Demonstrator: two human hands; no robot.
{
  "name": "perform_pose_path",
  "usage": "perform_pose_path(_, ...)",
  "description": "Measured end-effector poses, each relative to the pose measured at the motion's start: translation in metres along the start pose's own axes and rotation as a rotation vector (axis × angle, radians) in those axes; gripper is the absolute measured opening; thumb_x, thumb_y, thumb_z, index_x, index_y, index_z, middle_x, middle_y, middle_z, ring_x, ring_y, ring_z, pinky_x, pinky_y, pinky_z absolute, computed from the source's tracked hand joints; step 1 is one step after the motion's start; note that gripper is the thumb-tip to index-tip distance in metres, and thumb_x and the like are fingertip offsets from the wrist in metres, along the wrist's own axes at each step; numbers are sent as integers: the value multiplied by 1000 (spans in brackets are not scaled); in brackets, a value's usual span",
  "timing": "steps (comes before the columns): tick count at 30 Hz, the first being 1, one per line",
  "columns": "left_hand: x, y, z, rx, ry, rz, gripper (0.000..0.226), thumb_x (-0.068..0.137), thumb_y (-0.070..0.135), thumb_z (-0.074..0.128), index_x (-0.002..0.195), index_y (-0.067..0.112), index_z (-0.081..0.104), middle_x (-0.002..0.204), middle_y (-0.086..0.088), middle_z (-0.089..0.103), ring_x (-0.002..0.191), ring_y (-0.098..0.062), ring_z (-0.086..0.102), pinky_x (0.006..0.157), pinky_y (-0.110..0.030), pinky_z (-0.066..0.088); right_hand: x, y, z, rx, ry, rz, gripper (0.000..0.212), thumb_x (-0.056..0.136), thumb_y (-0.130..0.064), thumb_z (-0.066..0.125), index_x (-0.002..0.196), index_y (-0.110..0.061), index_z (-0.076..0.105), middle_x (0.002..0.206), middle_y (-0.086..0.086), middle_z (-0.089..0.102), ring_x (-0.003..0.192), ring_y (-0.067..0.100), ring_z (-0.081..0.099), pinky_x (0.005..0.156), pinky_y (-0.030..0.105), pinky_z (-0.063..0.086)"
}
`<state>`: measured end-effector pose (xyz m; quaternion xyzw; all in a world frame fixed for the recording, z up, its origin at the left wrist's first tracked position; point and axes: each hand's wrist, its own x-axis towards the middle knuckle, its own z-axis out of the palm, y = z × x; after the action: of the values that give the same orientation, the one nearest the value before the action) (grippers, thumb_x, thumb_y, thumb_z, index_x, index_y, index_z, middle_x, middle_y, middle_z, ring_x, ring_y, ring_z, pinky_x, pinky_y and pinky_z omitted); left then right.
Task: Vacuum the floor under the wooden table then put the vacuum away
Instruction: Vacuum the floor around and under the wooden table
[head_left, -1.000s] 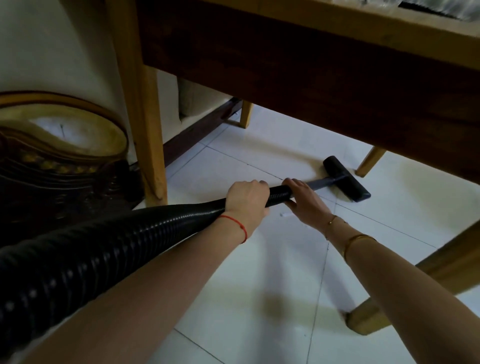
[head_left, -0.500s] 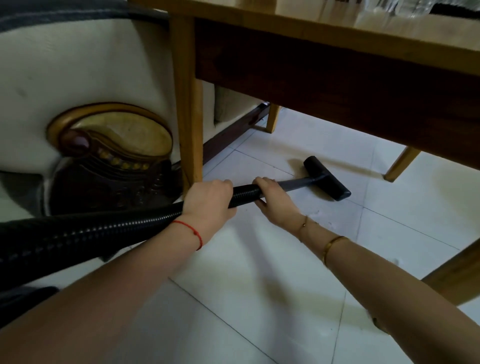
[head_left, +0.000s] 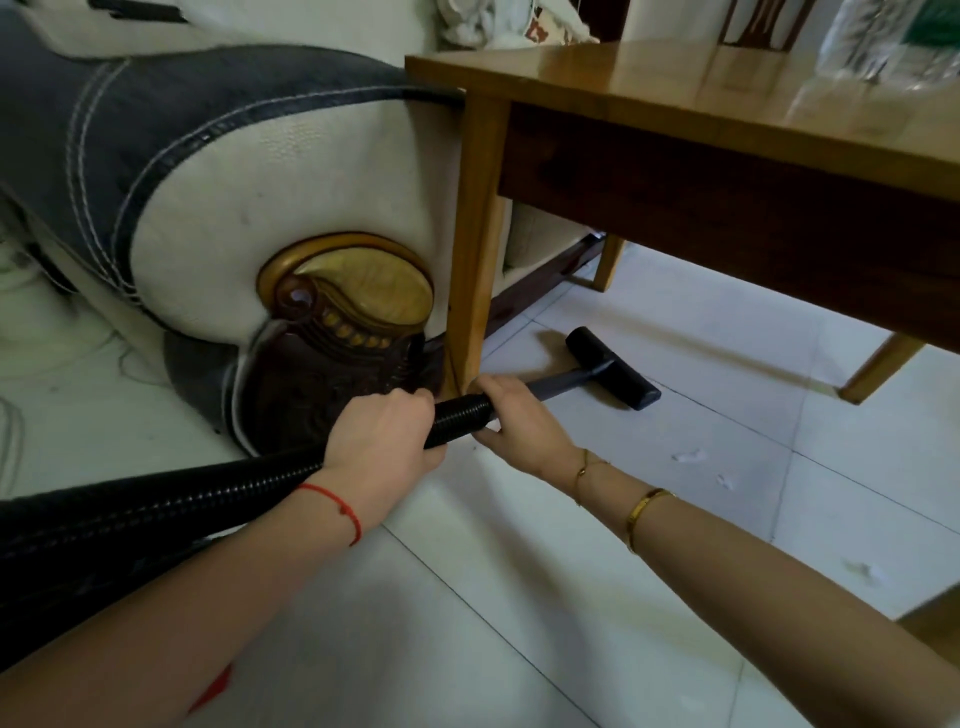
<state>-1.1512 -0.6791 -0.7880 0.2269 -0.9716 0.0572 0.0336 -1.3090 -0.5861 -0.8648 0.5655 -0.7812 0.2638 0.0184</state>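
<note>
Pulling back, you have drawn the floor nozzle (head_left: 613, 375) toward the near table leg (head_left: 474, 249) — it sat deeper under the wooden table (head_left: 675, 104) a second ago. I judge the sweep continues; white scraps (head_left: 691, 457) remain. Your left hand (head_left: 384, 447) grips the ribbed hose (head_left: 156, 512), your right hand (head_left: 519, 421) clamps its end — nozzle just ahead.
</note>
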Motion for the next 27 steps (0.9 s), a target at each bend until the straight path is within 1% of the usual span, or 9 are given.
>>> perform_pose_path(3, 6, 11, 4, -69, 10, 0, 31, 88, 43, 56, 104, 17, 54, 94, -2, 65, 84, -22, 67, 64, -29, 44, -3, 7, -6, -64, 6, 21, 31, 77, -23, 68, 103, -18, 52, 95, 1, 58, 88, 18, 50, 76, 29, 44)
perform_pose_path(4, 10, 16, 6, -89, 15, 1, 31, 88, 43, 57, 103, 17, 53, 94, -2, 66, 83, -22, 67, 64, -29, 44, -5, 12, -9, -79, 10, 29, 31, 77, -23, 67, 104, -18, 52, 95, 1, 58, 87, 17, 50, 73, 27, 42)
perform_pose_path(7, 29, 39, 14, -109, 20, 10, 29, 88, 41, 57, 103, 16, 54, 93, -3, 66, 83, -23, 67, 64, -30, 45, -9, 38, -18, -109, -10, 72, 21, 80, -20, 65, 97, -16, 54, 89, -2, 54, 80, 14, 45, 63, 19, 30)
perform_pose_path(11, 63, 76, 33, -110, 1, -1, 31, 89, 41, 56, 106, 15, 53, 91, -3, 63, 80, -23, 65, 61, -31, 44, -8, 91, -29, -90, -91, 103, 18, 81, -12, 65, 95, -12, 55, 90, 3, 55, 78, 15, 45, 68, 23, 34)
perform_pose_path(14, 92, 99, 50, -148, -15, -18, 30, 89, 39, 56, 104, 13, 53, 92, -4, 62, 80, -22, 63, 61, -30, 43, -5, 130, -37, -87, -158, 101, 19, 82, -8, 64, 99, -10, 56, 95, 6, 56, 81, 15, 46, 70, 22, 33)
perform_pose_path(16, 111, 113, 59, -168, -11, -5, 30, 89, 38, 57, 104, 13, 53, 94, -4, 63, 83, -22, 64, 59, -28, 41, -2, 155, -40, -94, -166, 104, 21, 84, -10, 63, 103, -9, 56, 98, 6, 56, 84, 17, 47, 70, 23, 32)
perform_pose_path(18, 128, 124, 65, -186, -6, 11, 30, 89, 37, 58, 105, 13, 54, 96, -4, 64, 85, -22, 65, 59, -28, 41, 1, 176, -42, -90, -169, 129, 22, 86, -12, 63, 107, -12, 55, 101, 5, 55, 87, 18, 49, 73, 25, 34)
perform_pose_path(22, 156, 139, 74, -182, 8, 15, 29, 89, 36, 56, 106, 12, 54, 96, -5, 64, 84, -23, 65, 58, -28, 40, 13, 208, -47, -129, -189, 163, 22, 87, -14, 63, 107, -18, 53, 104, 0, 55, 90, 13, 47, 77, 22, 34)
perform_pose_path(27, 182, 150, 81, -213, 9, 2, 29, 90, 34, 57, 107, 11, 56, 98, -6, 63, 86, -24, 65, 61, -28, 41, 24, 234, -52, -144, -229, 166, 23, 87, -13, 63, 107, -17, 52, 106, 2, 56, 94, 18, 52, 80, 24, 35)
